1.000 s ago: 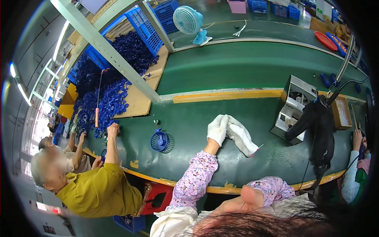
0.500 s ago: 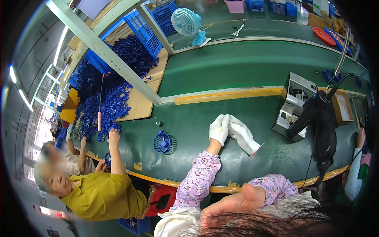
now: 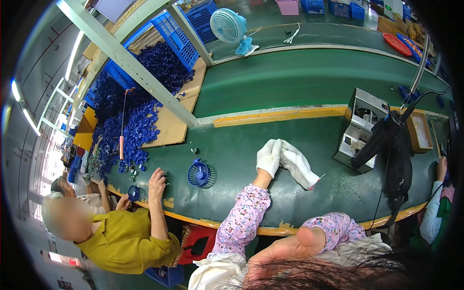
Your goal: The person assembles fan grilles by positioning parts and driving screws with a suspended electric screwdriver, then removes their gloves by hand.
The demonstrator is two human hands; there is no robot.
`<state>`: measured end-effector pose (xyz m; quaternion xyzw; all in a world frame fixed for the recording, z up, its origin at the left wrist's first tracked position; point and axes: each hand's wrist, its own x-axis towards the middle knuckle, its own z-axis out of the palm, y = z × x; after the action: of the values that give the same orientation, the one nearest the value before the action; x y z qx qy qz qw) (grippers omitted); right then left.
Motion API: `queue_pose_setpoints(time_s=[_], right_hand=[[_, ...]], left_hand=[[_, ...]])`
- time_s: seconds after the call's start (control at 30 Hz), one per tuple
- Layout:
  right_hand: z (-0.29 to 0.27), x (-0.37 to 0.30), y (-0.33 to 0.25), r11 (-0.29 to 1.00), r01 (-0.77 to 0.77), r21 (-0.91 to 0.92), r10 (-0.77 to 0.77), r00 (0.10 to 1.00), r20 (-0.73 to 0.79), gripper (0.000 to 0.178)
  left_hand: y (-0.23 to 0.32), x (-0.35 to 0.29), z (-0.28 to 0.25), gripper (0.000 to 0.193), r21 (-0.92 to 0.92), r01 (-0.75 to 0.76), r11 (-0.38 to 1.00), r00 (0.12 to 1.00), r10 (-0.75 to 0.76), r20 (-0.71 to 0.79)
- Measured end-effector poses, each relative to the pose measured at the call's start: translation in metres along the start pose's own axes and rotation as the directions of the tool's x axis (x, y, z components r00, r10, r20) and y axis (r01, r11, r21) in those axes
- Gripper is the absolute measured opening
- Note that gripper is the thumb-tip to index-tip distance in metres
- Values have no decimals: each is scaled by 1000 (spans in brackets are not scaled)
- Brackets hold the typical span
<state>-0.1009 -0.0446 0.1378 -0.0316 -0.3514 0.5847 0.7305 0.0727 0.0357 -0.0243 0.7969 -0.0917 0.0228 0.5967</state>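
Note:
My left hand (image 3: 268, 157), in a white glove, is on the bench with its fingers closed on a loose white glove (image 3: 300, 167). The loose glove lies to the right, its cuff angled toward me. My right hand (image 3: 292, 245) is bare and raised close to my head, thumb up and palm turned sideways. Its fingers stretch out to the left, partly behind strands of hair, and nothing shows in it. Left of my gloved hand, a round blue fan cage (image 3: 198, 174) sits on the green bench (image 3: 232, 193).
At left, a co-worker in an olive shirt (image 3: 130, 241) holds a blue round part (image 3: 134, 194). Beyond is a heap of blue parts (image 3: 140, 130) on cardboard. A metal machine (image 3: 355, 150) and a black hanging tool (image 3: 379, 140) stand right. A turquoise fan (image 3: 228, 28) stands behind.
The co-worker's hand has moved from the blue heap toward the right and nearer the bench edge. The co-worker's head has turned. My hands and the loose glove stay in place.

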Motion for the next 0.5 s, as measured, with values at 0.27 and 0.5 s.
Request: queue_pose_setpoints(time_s=[0.27,0.5], right_hand=[[-1,0,1,997,72,-17,-70,992,105,101],[-35,-31,36,998,-53,-23,52,997,-62,125]], left_hand=[[2,-1,-2,28,34,-3,999,1000,3,2],[2,0,0,28,32,-15,999,1000,14,9]])
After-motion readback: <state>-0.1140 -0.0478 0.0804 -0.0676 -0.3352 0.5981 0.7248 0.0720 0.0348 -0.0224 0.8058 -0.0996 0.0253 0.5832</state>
